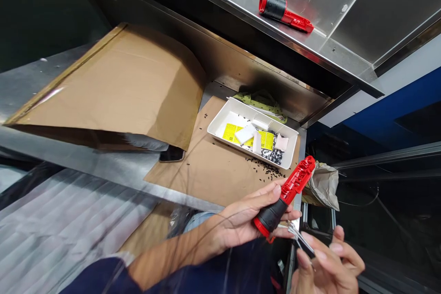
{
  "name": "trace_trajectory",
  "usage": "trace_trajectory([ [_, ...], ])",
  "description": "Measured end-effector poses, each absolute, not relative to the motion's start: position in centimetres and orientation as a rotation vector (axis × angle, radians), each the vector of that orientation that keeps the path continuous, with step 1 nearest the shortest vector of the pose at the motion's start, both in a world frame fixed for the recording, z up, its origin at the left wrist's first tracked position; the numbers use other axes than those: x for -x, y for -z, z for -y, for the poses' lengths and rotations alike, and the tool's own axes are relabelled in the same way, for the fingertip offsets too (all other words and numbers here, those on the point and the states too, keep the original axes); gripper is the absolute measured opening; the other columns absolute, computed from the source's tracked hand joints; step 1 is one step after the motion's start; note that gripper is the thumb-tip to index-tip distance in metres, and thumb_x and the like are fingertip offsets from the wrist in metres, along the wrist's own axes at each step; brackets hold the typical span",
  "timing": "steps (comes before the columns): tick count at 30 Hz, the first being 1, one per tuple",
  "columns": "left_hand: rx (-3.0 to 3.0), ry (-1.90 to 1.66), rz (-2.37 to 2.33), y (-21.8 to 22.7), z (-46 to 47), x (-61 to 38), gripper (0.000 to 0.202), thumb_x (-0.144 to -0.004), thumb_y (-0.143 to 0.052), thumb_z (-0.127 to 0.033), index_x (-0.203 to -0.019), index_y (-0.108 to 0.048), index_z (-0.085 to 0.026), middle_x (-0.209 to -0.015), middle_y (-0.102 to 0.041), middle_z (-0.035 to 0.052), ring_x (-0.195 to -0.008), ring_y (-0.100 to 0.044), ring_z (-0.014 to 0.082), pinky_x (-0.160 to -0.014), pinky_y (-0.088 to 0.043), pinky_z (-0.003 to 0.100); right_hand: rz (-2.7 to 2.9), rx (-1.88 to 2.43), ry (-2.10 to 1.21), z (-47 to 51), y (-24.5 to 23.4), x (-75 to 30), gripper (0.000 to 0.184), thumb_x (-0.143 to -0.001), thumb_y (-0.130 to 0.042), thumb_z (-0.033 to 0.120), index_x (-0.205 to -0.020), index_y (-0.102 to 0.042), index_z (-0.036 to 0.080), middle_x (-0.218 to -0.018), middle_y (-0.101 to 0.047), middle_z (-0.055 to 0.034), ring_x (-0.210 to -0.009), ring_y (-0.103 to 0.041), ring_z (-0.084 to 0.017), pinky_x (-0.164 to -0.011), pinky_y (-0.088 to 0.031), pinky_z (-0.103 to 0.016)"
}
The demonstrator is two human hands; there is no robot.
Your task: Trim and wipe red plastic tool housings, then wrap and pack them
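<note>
My left hand (241, 218) is closed around a red and black plastic housing (287, 193), its narrow red end pointing up and to the right. Ribs and hollows show in the open red part. Between the thumb and fingers of my right hand (327, 262) is a pair of metal tweezers (299, 235). Their tips lie close to the black end of the housing, by my left fingertips; whether they touch or pinch anything is too small to tell. A white tray (220, 138) beyond my hands holds small black pieces, yellow labels and white blocks.
Loose small black pieces (267, 167) are scattered on the cardboard sheet (206, 179) beside the tray. A large cardboard box (120, 82) stands at the left. Another red and black housing (275, 7) lies on the metal shelf above. A pale bag (324, 183) hangs at the right.
</note>
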State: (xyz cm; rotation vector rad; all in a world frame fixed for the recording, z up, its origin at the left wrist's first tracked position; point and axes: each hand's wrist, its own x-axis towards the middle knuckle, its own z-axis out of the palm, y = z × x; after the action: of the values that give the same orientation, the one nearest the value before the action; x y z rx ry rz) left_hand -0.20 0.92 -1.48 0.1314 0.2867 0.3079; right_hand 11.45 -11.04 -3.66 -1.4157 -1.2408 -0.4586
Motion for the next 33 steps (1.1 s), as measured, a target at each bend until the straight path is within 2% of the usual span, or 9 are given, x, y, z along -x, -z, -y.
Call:
trace_trajectory([
  [4,-0.112,-0.314,-0.277,1.5,-1.0,0.3,0.041,-0.082,-0.075,-0.036,-0.115,-0.058,-0.019,-0.088,-0.071,0.0060,-0.093,-0.069,0.0192,-0.071,-0.054,0.027,1.294,1.462,0.394,10.9,2.8,-11.3,0.018,-0.081,-0.073,0.017,-0.088,-0.057,0.021,-0.071,-0.066,-0.0017,-0.096,-0.045,-0.022,-0.106,-0.033,-0.069],
  [8,-0.128,-0.297,-0.290,1.6,-1.0,0.3,0.048,-0.086,-0.070,-0.037,-0.128,-0.051,-0.022,-0.089,-0.071,0.0059,-0.093,-0.070,0.0186,-0.064,-0.050,0.022,1.390,1.450,0.381,10.3,2.0,-11.0,0.021,-0.079,-0.073,0.010,-0.091,-0.058,0.019,-0.070,-0.070,-0.0026,-0.090,-0.042,-0.021,-0.106,-0.033,-0.069],
  [11,-0.137,-0.287,-0.320,1.7,-1.0,0.2,0.053,-0.089,-0.066,-0.037,-0.135,-0.045,-0.022,-0.090,-0.071,0.0066,-0.094,-0.070,0.0195,-0.061,-0.049,0.021,1.424,1.466,0.399,10.2,2.2,-11.0,0.021,-0.079,-0.073,0.012,-0.090,-0.059,0.020,-0.070,-0.070,-0.0019,-0.088,-0.043,-0.021,-0.104,-0.036,-0.069],
  [16,-0.137,-0.277,-0.344,1.5,-0.9,0.0,0.057,-0.087,-0.069,-0.036,-0.135,-0.043,-0.021,-0.089,-0.070,0.0058,-0.095,-0.069,0.0184,-0.062,-0.050,0.020,1.368,1.488,0.406,10.7,3.0,-11.1,0.020,-0.077,-0.075,0.012,-0.086,-0.061,0.021,-0.071,-0.070,-0.0010,-0.085,-0.045,-0.021,-0.102,-0.038,-0.070],
  [21,-0.140,-0.288,-0.334,1.5,-0.8,0.1,0.054,-0.086,-0.070,-0.037,-0.133,-0.047,-0.023,-0.090,-0.070,0.0037,-0.094,-0.069,0.0182,-0.074,-0.053,0.027,1.295,1.420,0.433,11.4,3.9,-11.8,0.020,-0.079,-0.074,0.013,-0.087,-0.059,0.022,-0.070,-0.068,-0.0005,-0.093,-0.045,-0.022,-0.108,-0.033,-0.069],
  [26,-0.157,-0.320,-0.330,1.5,-0.9,0.1,0.055,-0.079,-0.078,-0.037,-0.127,-0.053,-0.024,-0.091,-0.067,0.0023,-0.094,-0.067,0.0177,-0.067,-0.051,0.022,1.357,1.433,0.406,11.2,3.6,-11.8,0.022,-0.076,-0.077,0.015,-0.089,-0.061,0.021,-0.075,-0.069,-0.0035,-0.095,-0.045,-0.024,-0.104,-0.031,-0.076],
  [29,-0.154,-0.323,-0.341,1.3,-0.9,-0.1,0.061,-0.074,-0.082,-0.036,-0.127,-0.054,-0.024,-0.095,-0.066,0.0017,-0.092,-0.067,0.0169,-0.070,-0.051,0.023,1.386,1.458,0.356,10.7,2.8,-11.3,0.023,-0.076,-0.076,0.010,-0.092,-0.061,0.018,-0.075,-0.071,-0.0041,-0.093,-0.043,-0.022,-0.103,-0.029,-0.078],
  [33,-0.170,-0.333,-0.329,1.3,-0.8,-0.3,0.058,-0.078,-0.079,-0.035,-0.128,-0.054,-0.022,-0.096,-0.065,0.0022,-0.092,-0.066,0.0164,-0.074,-0.050,0.025,1.394,1.451,0.373,10.4,2.1,-11.0,0.019,-0.078,-0.074,0.010,-0.088,-0.061,0.018,-0.072,-0.071,-0.0043,-0.090,-0.042,-0.022,-0.104,-0.031,-0.075],
])
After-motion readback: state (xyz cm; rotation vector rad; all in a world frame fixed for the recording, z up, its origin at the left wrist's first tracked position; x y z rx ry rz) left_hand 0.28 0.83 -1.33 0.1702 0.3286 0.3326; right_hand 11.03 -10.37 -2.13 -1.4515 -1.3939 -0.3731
